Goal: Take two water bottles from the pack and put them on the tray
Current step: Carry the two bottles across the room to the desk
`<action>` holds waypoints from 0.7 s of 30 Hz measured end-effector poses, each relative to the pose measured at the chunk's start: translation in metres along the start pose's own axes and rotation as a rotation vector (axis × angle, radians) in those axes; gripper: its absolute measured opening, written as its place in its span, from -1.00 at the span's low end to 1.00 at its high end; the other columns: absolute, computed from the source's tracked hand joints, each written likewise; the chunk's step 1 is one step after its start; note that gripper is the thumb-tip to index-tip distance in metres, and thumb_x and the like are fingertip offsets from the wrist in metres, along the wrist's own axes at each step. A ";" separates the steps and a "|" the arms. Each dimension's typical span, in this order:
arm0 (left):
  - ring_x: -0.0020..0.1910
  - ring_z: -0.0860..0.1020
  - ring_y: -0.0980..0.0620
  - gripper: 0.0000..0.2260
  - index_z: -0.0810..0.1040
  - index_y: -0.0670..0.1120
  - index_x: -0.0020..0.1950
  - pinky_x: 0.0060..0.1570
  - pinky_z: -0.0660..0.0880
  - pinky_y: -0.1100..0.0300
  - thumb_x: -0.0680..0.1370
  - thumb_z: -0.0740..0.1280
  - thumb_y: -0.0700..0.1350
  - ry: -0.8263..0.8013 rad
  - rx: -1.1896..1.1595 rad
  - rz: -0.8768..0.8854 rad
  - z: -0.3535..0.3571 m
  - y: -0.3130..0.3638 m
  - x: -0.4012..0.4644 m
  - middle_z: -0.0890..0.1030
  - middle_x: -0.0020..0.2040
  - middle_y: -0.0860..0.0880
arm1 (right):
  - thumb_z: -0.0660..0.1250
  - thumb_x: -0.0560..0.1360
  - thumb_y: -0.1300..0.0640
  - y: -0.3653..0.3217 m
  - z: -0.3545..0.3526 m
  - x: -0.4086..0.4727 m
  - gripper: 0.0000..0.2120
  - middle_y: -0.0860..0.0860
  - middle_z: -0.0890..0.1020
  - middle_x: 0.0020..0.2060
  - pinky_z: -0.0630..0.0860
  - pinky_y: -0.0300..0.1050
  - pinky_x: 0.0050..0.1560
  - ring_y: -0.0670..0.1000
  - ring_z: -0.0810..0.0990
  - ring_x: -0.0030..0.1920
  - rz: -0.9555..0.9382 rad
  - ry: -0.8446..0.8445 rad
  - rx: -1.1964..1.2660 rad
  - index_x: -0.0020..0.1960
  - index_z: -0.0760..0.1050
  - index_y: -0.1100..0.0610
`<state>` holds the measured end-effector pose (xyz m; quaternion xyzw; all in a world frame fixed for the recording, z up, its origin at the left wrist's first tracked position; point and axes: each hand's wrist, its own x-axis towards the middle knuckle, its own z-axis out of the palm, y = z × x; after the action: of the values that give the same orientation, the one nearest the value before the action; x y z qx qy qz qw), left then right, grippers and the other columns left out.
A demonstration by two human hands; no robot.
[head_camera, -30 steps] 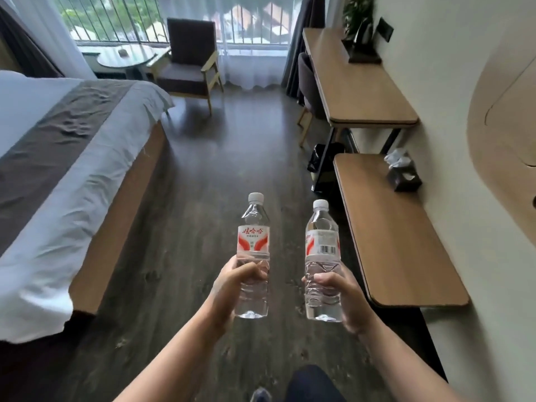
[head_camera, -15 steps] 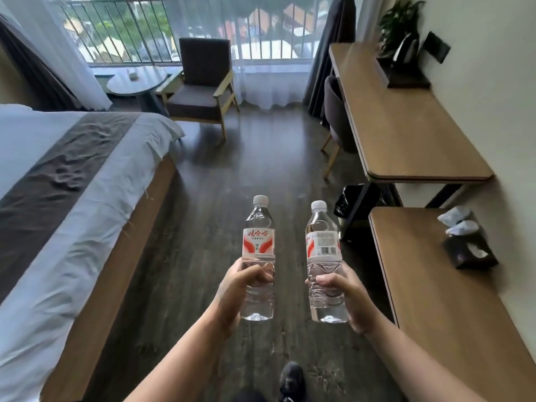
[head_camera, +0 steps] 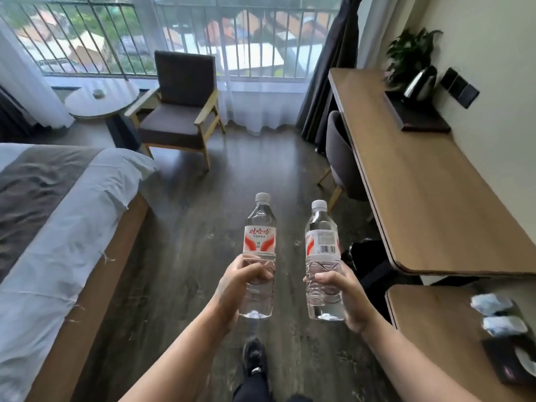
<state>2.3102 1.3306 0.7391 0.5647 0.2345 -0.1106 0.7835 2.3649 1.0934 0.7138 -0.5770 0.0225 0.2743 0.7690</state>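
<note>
Both water bottles were already out of the pack: the left hand (head_camera: pixel 232 288) gripped one bottle (head_camera: pixel 259 256), the right hand (head_camera: pixel 346 297) the other (head_camera: pixel 323 262), upright above the floor; the dark tray (head_camera: pixel 417 118) on the desk (head_camera: pixel 420 198) lay well ahead, placement apparently remaining.

There is one view only, from a wide-angle camera worn on the person's head. It looks forward and down along the dark wood floor (head_camera: pixel 185 256) toward the barred window (head_camera: pixel 185 33). Both hands sit close under the lens at lower centre. The bed (head_camera: pixel 58 227) runs along the left edge and the long counter (head_camera: pixel 429 198) along the right, both bowed by the lens.
</note>
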 end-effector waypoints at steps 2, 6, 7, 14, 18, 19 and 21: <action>-0.27 0.69 -0.05 -0.60 0.74 -0.07 -0.01 -0.21 0.65 0.06 0.15 0.49 -0.16 -0.034 -0.011 -0.005 -0.003 0.036 0.052 0.73 -0.15 -0.12 | 0.54 0.24 0.09 -0.026 0.004 0.052 -0.46 0.23 0.63 -0.08 0.65 -0.09 -0.20 0.08 0.68 -0.22 0.002 0.015 0.023 0.18 0.58 0.22; -0.33 0.68 0.01 -0.71 0.78 0.04 -0.17 -0.29 0.64 0.13 0.17 0.48 -0.19 -0.064 0.003 -0.007 -0.005 0.111 0.146 0.73 -0.22 -0.06 | 0.53 0.26 0.11 -0.081 0.011 0.148 -0.48 0.21 0.62 -0.10 0.63 -0.08 -0.19 0.07 0.65 -0.21 -0.025 0.022 0.040 0.19 0.57 0.21; -0.35 0.69 0.03 -0.72 0.79 0.06 -0.18 -0.32 0.65 0.14 0.19 0.47 -0.21 -0.075 0.004 -0.007 -0.005 0.127 0.168 0.73 -0.24 -0.04 | 0.53 0.26 0.11 -0.092 0.011 0.171 -0.48 0.19 0.62 -0.11 0.62 -0.07 -0.17 0.08 0.65 -0.20 -0.029 0.026 0.053 0.19 0.58 0.20; -0.31 0.68 0.00 -0.68 0.77 0.01 -0.11 -0.26 0.63 0.11 0.16 0.48 -0.16 -0.095 0.034 -0.004 0.003 0.222 0.340 0.73 -0.21 -0.07 | 0.53 0.28 0.09 -0.164 -0.007 0.352 -0.57 0.17 0.64 -0.09 0.58 0.03 -0.06 0.09 0.65 -0.17 -0.039 0.026 0.050 0.14 0.66 0.09; -0.33 0.64 -0.01 -0.55 0.68 -0.12 0.05 -0.23 0.59 0.11 0.16 0.47 -0.15 -0.029 0.036 -0.020 0.011 0.271 0.447 0.70 -0.21 -0.07 | 0.54 0.25 0.08 -0.206 -0.024 0.470 -0.54 0.22 0.61 -0.07 0.60 0.00 -0.10 0.12 0.64 -0.14 -0.040 0.006 0.037 0.14 0.63 0.14; -0.34 0.63 -0.02 -0.55 0.66 -0.13 0.06 -0.23 0.58 0.11 0.17 0.47 -0.16 -0.017 0.036 -0.029 0.014 0.285 0.471 0.69 -0.22 -0.08 | 0.54 0.25 0.08 -0.217 -0.028 0.498 -0.53 0.21 0.61 -0.08 0.62 -0.03 -0.12 0.11 0.65 -0.15 -0.034 -0.005 0.042 0.14 0.62 0.14; -0.33 0.60 -0.06 -0.59 0.66 -0.15 0.05 -0.22 0.56 0.09 0.20 0.44 -0.20 0.006 0.024 -0.039 0.021 0.316 0.516 0.66 -0.21 -0.11 | 0.53 0.27 0.09 -0.244 -0.035 0.550 -0.53 0.19 0.61 -0.11 0.64 -0.07 -0.15 0.08 0.66 -0.17 -0.033 -0.033 0.067 0.16 0.61 0.16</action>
<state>2.9008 1.4654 0.7536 0.5699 0.2463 -0.1271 0.7736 2.9506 1.2349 0.7224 -0.5465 0.0094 0.2703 0.7925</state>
